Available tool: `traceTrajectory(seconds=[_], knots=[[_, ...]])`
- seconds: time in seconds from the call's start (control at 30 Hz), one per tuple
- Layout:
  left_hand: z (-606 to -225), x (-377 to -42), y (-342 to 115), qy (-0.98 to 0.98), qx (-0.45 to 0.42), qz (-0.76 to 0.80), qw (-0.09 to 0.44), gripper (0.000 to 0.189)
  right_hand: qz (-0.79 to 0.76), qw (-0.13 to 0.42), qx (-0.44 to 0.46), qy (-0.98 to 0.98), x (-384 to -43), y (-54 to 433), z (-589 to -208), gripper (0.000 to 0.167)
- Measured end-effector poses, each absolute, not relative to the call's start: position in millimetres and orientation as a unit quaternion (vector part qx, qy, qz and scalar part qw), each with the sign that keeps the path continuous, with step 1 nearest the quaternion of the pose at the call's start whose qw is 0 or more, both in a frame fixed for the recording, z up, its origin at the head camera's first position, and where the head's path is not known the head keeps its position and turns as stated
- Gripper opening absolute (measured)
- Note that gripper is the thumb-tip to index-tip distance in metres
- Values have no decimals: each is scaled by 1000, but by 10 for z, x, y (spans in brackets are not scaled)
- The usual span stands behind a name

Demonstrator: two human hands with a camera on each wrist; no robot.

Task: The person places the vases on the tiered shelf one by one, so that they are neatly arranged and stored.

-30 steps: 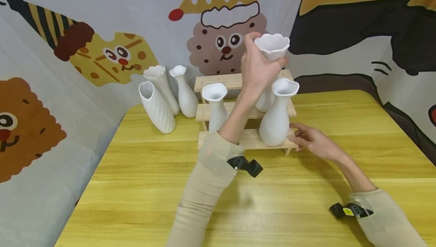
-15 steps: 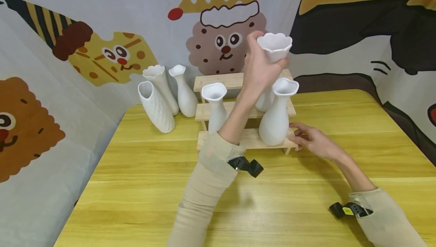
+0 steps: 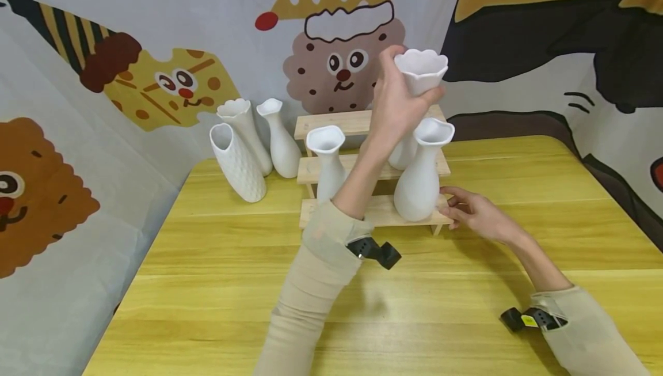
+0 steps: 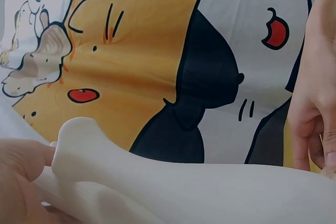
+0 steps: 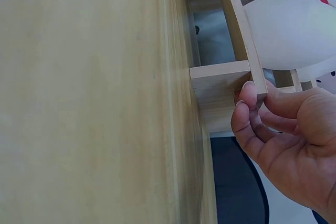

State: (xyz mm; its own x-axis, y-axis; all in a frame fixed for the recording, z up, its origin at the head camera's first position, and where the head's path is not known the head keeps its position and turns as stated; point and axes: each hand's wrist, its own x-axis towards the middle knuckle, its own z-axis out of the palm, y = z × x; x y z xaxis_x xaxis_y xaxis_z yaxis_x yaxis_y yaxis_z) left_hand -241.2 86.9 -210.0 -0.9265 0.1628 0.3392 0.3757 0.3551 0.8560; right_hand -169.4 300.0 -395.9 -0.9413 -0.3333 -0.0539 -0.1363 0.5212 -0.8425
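Firstly, left of centre: three white vases (image 3: 240,168), grouped on the yellow table (image 3: 223,289), beside the rack. Next, centre: one three-tier wooden rack (image 3: 331,125); a flared vase (image 3: 328,166) stood at its left side, foot hidden by a sleeve.

Upper centre-right: left hand (image 3: 397,102), wrapped round the neck of one scalloped vase (image 3: 422,76) just below the rim. That vase rose to the right of the palm, mouth upward, long axis near upright with the top slightly rightward, in line with the rack's right half. Below the grip, a white body showed at the middle shelf; whether it was the same vase could not be told. The left forearm crossed the rack from lower centre, reaching up and right.

Right of centre: one wide-bellied vase (image 3: 418,186) on the lowest shelf. Lastly, just beside it: right hand (image 3: 479,215), well below the scalloped vase, thumb and fingertips pinching the shelf's right end.
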Motion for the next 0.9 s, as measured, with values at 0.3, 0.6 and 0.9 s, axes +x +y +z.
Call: traceTrajectory(seconds=[0.3, 0.6, 0.9], knots=[[-2104, -2424, 843, -823, -164, -535, 98, 81, -470, 106, -134, 866, -1691, 2993, -3967, 53], [-2096, -2430, 834, -827, -168, -530, 86, 84, -472, 104, -136, 865, -1696, 3000, -3963, 53], [-2092, -2424, 826, -823, -166, -538, 76, 83, -459, 99, -133, 873, -1685, 2998, -3968, 53]])
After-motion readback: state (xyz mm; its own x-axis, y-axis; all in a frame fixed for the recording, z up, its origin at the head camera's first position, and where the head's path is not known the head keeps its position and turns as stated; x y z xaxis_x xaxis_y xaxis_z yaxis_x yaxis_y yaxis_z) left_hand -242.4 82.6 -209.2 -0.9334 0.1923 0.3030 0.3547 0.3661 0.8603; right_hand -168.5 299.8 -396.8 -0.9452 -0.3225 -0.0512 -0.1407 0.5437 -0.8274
